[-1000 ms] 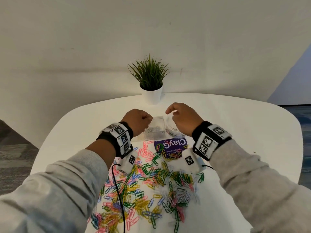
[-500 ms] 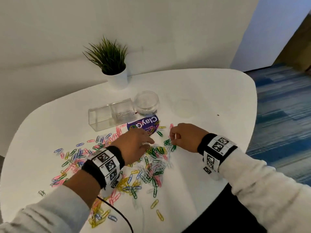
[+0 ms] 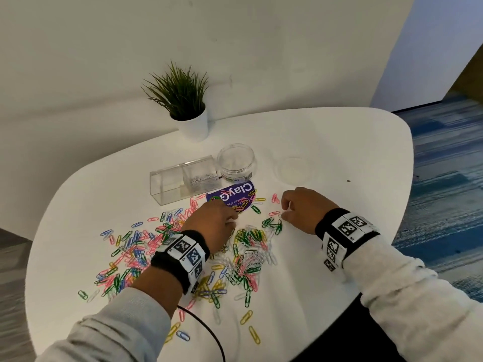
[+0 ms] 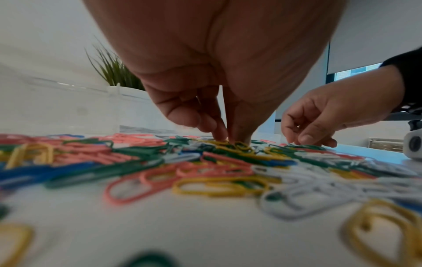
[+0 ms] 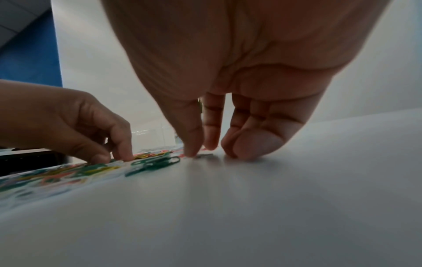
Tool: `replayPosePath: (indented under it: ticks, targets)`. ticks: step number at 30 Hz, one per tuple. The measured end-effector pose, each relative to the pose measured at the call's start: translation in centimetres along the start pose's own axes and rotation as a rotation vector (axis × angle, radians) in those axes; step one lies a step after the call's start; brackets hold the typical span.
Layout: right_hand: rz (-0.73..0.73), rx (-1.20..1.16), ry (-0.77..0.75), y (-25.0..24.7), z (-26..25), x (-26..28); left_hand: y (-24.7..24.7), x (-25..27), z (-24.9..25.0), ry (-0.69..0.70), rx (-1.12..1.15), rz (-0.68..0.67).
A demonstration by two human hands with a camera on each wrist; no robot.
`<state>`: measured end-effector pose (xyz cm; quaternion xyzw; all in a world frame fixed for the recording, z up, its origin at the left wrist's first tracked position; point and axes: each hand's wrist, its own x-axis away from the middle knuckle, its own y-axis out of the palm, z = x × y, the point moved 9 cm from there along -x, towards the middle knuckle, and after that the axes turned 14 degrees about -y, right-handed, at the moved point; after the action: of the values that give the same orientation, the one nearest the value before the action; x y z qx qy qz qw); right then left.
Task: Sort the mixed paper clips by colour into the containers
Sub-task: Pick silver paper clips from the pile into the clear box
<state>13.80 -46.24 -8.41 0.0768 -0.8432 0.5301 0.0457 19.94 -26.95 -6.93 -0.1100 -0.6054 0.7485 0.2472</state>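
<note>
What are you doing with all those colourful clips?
A person is sorting a big heap of paper clips spread on the white table. The left hand has its fingertips down in the heap at a yellow clip. The right hand touches down beside a white clip at the heap's edge. The clear box holds some pale clips, and the round jar stands next to it.

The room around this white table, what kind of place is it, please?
Probably an office or meeting room, though I cannot be sure: a rounded white table against a plain wall, a small potted plant as decoration, and blue patterned carpet of the office kind.
</note>
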Motion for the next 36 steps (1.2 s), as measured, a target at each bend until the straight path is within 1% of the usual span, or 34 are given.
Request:
replayPosePath:
  ticks: [4,9,12,14,17,20,22,25,27,32,36]
  targets:
    - [-0.029,0.033,-0.026,0.7,-0.6,-0.4,-0.2,0.2,-1.0,-0.039,0.020,-0.017]
    - [-0.052,0.116,-0.014,1.2,-1.1,-0.7,-0.3,0.4,-0.7,-0.035,0.019,-0.034]
    - [-0.065,0.119,-0.006,1.2,-1.3,-0.6,-0.2,0.5,-0.4,-0.027,0.019,-0.032]
    - [-0.030,0.121,-0.022,0.5,-1.8,-0.4,-0.1,0.5,-0.4,-0.023,0.012,-0.029]
    - [0.073,0.110,-0.073,-0.9,-2.8,-0.1,-0.4,0.5,-0.1,0.016,0.022,0.022]
    - [0.091,0.053,-0.090,-0.7,-2.6,-0.1,-0.4,0.7,0.3,0.042,0.019,0.046]
    - [0.081,0.042,-0.075,-0.3,-2.0,-0.3,-0.2,0.7,0.2,0.046,0.014,0.045]
    - [0.031,0.099,-0.061,0.4,-1.3,-0.5,0.3,0.6,-0.1,0.045,0.011,-0.003]
    - [0.025,0.100,-0.047,0.4,-0.9,-0.5,0.5,0.6,-0.1,0.053,-0.003,-0.012]
    - [0.041,0.095,0.001,0.0,-0.7,-0.3,0.7,0.6,0.1,0.068,-0.036,0.044]
    - [-0.017,0.087,0.016,0.5,-0.8,-0.2,0.9,0.6,0.3,0.081,-0.060,0.043]
